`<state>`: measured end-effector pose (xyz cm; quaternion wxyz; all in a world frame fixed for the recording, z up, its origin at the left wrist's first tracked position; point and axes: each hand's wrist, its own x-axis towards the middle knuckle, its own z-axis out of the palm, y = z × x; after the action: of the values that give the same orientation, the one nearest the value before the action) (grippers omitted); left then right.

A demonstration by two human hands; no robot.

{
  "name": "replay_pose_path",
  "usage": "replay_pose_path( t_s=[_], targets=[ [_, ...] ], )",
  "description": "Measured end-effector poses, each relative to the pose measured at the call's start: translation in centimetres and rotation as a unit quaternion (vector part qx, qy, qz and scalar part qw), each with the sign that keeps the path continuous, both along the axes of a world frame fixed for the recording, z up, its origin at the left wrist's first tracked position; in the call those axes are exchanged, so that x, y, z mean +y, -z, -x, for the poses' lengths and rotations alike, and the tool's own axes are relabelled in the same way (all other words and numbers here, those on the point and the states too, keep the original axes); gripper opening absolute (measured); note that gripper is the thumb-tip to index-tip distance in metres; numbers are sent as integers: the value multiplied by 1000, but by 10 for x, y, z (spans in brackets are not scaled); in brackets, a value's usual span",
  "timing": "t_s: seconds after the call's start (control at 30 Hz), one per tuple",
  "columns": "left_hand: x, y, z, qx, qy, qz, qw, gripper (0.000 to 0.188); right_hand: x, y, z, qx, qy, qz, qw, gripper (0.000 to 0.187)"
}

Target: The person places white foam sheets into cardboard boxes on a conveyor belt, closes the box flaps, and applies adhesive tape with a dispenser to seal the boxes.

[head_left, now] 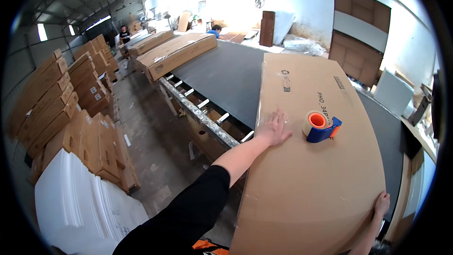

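Note:
A large flat brown cardboard box (321,174) lies in front of me across a conveyor with a dark belt. My left hand (274,130) rests flat on its top near the left edge, fingers spread. At the lower right, my right hand (382,204) is curled around the box's right edge, its fingertips partly hidden. A blue and orange tape dispenser (322,126) with a roll of tape sits on the box, just right of my left hand and apart from it.
The dark belt (222,73) runs away to the far left, with metal rollers (203,103) along its side. More cardboard boxes (181,54) lie farther along it. On the left stand stacked cartons (89,141) and white foam sheets (75,203). Two people are in the background.

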<state>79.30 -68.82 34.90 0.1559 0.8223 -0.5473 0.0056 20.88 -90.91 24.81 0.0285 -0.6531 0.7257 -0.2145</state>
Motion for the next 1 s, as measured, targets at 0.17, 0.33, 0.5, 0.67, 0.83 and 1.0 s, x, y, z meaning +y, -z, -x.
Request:
replay_pose_path(
  t_s=[0.17,0.33,0.5,0.67,0.83,1.0],
  targets=[
    [90,21,1,-34,256,59,964,94,161,3,-15,101,49,11,994,50],
    [196,-14,40,-120,428,-122,888,115,292,-11,-73,39,35,56,997,58],
    [219,10,69,-147,321,-106,930,106,293,28,-152,-162,86,291,939,53],
    [215,32,81,-170,302,-19,938,98,299,24,-152,-240,78,382,889,48],
    [224,33,69,-169,264,-7,950,107,340,-6,-142,-373,7,238,897,51],
    [223,31,66,-178,268,5,947,110,424,40,-70,-841,194,-63,501,61]
  ],
)
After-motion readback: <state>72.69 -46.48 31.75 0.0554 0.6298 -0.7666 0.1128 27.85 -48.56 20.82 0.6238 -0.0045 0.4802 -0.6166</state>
